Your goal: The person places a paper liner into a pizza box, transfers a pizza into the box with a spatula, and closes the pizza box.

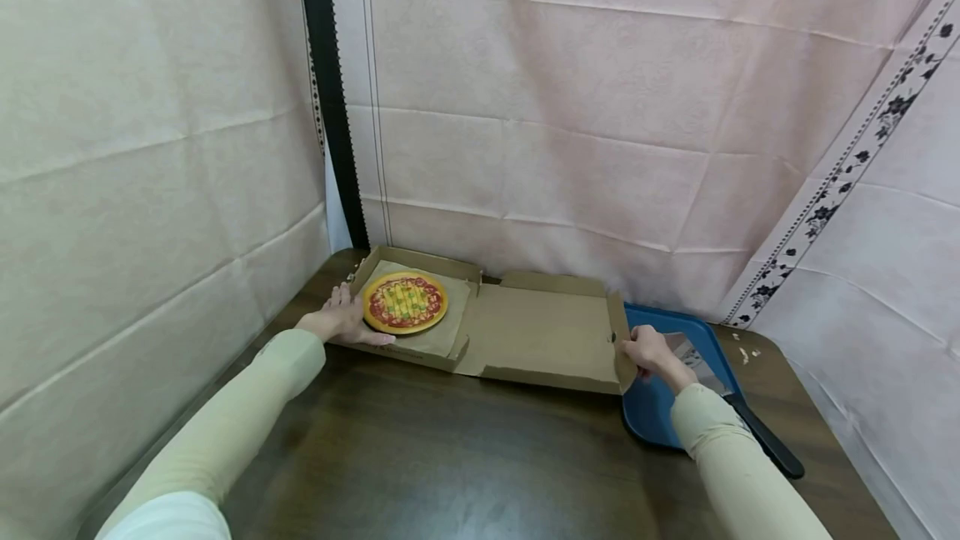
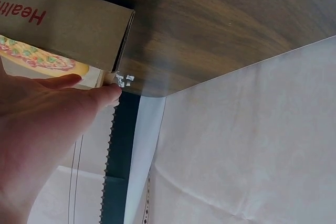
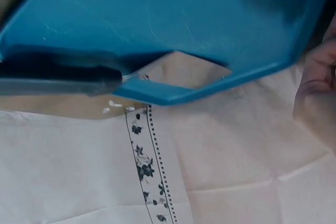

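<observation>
An open cardboard box [image 1: 543, 332] lies flat, its base on the left and its lid folded out to the right. In the base a small pizza [image 1: 405, 302] rests on a paper sheet. My left hand [image 1: 345, 319] has its fingers spread at the base's left front corner; in the left wrist view the hand [image 2: 58, 103] touches the box wall [image 2: 73, 24] beside the pizza [image 2: 42, 59]. My right hand [image 1: 654, 352] pinches the lid's right edge, fingers curled; only part of this hand [image 3: 317, 85] shows in the right wrist view.
Right of the lid is a blue tray [image 1: 660, 415], partly under my right forearm. A server with a black handle [image 1: 765, 437] lies across it, its metal blade [image 3: 184, 70] on the tray. Cloth walls [image 1: 600, 107] stand behind and at both sides of the wooden table [image 1: 450, 457].
</observation>
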Available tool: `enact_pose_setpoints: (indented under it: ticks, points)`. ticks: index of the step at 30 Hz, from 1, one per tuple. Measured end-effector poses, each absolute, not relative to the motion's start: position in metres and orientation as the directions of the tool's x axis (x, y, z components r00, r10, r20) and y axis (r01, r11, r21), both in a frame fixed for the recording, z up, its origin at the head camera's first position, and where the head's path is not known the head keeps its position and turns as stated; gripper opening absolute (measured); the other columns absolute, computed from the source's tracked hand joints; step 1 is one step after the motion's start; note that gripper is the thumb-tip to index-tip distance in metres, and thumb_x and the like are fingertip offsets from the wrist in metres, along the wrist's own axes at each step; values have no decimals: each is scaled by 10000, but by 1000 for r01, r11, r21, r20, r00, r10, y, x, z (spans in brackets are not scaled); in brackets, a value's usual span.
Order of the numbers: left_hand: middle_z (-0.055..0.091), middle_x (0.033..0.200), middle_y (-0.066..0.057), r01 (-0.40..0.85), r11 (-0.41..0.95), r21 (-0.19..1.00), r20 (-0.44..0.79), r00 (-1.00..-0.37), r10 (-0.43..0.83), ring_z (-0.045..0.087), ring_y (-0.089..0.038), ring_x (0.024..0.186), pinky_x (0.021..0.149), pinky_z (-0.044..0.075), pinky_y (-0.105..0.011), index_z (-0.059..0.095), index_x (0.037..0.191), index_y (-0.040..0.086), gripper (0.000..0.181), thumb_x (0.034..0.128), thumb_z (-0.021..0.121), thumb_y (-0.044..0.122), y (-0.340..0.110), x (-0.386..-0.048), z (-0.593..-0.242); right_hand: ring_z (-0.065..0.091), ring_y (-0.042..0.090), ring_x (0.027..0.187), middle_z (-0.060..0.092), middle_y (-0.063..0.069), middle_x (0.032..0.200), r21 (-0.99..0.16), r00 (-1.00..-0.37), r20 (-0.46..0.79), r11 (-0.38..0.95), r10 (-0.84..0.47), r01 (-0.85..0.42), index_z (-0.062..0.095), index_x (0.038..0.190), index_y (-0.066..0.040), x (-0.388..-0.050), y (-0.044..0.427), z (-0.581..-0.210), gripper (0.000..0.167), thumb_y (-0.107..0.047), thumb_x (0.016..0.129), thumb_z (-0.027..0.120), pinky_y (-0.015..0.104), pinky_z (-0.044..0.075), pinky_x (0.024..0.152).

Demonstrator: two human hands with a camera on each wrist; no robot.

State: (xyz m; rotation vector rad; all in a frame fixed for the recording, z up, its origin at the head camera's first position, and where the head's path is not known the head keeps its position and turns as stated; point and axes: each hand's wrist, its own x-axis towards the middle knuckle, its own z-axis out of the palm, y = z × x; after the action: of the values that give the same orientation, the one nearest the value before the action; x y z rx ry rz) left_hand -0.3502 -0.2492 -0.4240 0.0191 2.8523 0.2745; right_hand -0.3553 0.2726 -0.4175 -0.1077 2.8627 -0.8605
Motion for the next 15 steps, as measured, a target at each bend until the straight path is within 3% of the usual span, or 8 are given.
enact_pose_setpoints:
  ticks: [4, 8, 11, 15]
  points:
    - [-64, 1523, -416, -14, 981, 193, -267, -963, 39, -12, -550, 1429, 1182, 130, -595, 109, 1493, -125, 1256, 755, 559, 787, -250, -350, -424, 480, 123, 412, 556, 75, 549, -576, -982, -149, 817, -120, -13, 474, 715, -54, -357, 271, -403, 276, -139, 977, 490, 299, 463, 425]
    - [-62, 1517, -423, -4, 982, 188, -268, -962, 48, -11, -557, 1424, 1183, 119, -597, 124, 1487, -133, 1260, 751, 556, 794, -251, -348, -424, 484, 119, 438, 620, 59, 611, -632, -980, -148, 775, -132, -9, 601, 917, 68, -358, 270, -388, 250, -166, 973, 533, 311, 451, 445]
    - [-63, 1512, -428, 2, 982, 191, -269, -961, 54, -13, -560, 1422, 1184, 112, -598, 133, 1480, -144, 1248, 761, 555, 785, -250, -348, -424, 511, 110, 469, 666, 49, 665, -674, -979, -149, 739, -142, -5, 604, 1083, 114, -360, 270, -375, 323, -184, 970, 550, 295, 440, 453]
    - [-64, 1517, -423, -5, 980, 198, -267, -963, 49, -15, -555, 1425, 1181, 125, -599, 129, 1482, -140, 1240, 765, 563, 774, -249, -350, -425, 553, 97, 513, 683, 20, 689, -704, -974, -153, 710, -165, -10, 574, 1195, 118, -360, 266, -353, 385, -200, 982, 535, 284, 457, 473]
